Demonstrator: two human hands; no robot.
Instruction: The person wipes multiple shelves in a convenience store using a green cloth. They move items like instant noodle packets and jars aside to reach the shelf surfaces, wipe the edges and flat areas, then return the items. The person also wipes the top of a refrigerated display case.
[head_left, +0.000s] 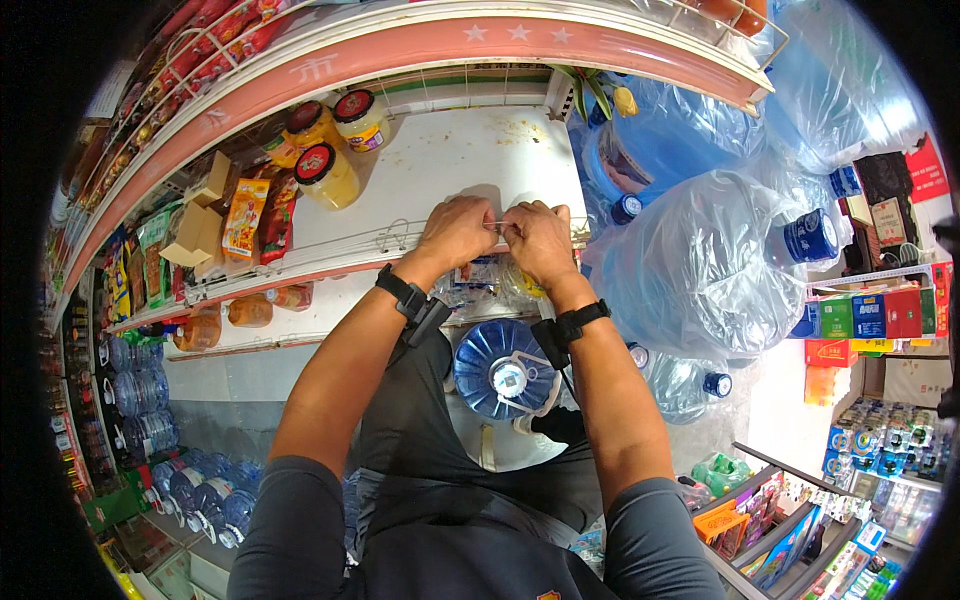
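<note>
My left hand (461, 231) and my right hand (535, 238) are close together above the front edge of a white metal shelf (450, 154). A thin pale strand (495, 223) runs between their pinched fingertips; whether it is wire or cord, I cannot tell. Along the shelf's front runs a low wire guard rail (360, 245), with a bent wire loop (393, 236) left of my left hand. Part of the rail is hidden behind my hands. Dark straps with small black devices circle both wrists.
Fruit jars with lids (327, 177) and snack packs (246, 217) occupy the shelf's left. An upper shelf edge (420, 37) overhangs. Large bagged water bottles (697, 262) crowd the right. Below my forearms, a handled blue water bottle (487, 375) stands between my legs.
</note>
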